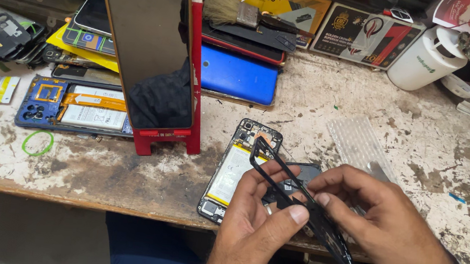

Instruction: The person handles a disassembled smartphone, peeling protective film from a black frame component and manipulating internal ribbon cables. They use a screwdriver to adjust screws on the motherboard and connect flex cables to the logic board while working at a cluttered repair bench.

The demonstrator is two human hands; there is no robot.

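Already lifted clear: black phone frame [307,209], pinched edge-on between fingers of left hand [252,230] and right hand [391,228], held over opened phone [237,169] lying battery-up on worn bench [416,131]; battery not yet removed.
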